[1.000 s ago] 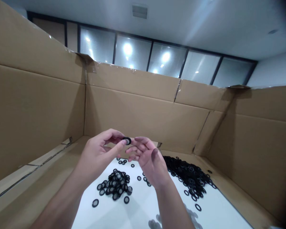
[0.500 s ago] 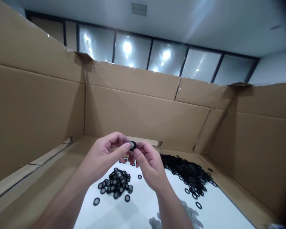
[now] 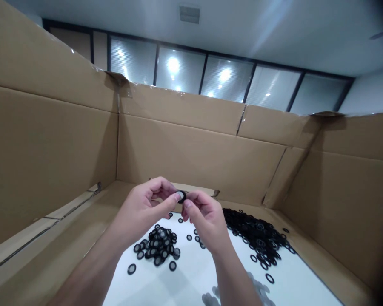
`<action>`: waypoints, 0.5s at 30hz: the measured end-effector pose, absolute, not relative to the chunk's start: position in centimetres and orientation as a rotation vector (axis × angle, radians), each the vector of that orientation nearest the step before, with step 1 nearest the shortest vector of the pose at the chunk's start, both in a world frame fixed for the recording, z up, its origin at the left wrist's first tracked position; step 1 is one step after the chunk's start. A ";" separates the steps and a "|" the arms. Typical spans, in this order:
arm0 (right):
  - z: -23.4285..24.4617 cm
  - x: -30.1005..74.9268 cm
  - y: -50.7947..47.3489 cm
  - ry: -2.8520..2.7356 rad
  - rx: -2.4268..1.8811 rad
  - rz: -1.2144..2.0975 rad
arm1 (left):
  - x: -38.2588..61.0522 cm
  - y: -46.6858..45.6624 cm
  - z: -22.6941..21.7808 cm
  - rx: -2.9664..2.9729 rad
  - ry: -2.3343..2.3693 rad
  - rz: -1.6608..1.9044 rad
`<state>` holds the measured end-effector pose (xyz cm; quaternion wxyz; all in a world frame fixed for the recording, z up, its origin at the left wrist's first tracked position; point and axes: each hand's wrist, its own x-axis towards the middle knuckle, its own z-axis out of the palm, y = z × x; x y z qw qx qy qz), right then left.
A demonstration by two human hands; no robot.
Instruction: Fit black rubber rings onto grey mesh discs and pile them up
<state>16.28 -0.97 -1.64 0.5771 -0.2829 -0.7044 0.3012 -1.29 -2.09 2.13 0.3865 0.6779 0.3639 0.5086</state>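
Note:
Between my two hands, above the white board (image 3: 185, 280), is a black ring with a grey disc in its middle (image 3: 181, 196). The thumb and fingers of my left hand (image 3: 153, 202) pinch it from the left, the thumb lying over the grey centre. My right hand (image 3: 206, 214) pinches its right edge with thumb and forefinger. Below my left hand lies a pile of black rings with grey centres (image 3: 161, 244). Right of my right hand is a larger heap of black rings (image 3: 258, 236). Grey translucent discs (image 3: 258, 287) lie partly hidden behind my right forearm.
Tall cardboard walls (image 3: 191, 148) stand at the back and on both sides. A few filled rings (image 3: 132, 269) lie loose around the small pile. One black ring (image 3: 270, 278) sits apart in front of the big heap, and another (image 3: 285, 230) lies right of it.
The whole view has shifted slightly, so things appear a little further right. Both hands keep hold of the ring with nearly the same grip. More filled rings show beside my right wrist.

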 end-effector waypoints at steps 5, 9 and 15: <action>-1.6 16.3 -1.0 -1.659 -0.738 0.720 | -1.3 -1.8 1.8 1.755 0.874 1.292; -1.1 16.6 -1.2 -1.808 -0.809 0.733 | -1.4 -1.9 1.7 1.763 0.888 1.306; -0.6 17.1 -1.4 -1.944 -0.878 0.715 | -1.4 -1.8 1.7 1.777 0.881 1.318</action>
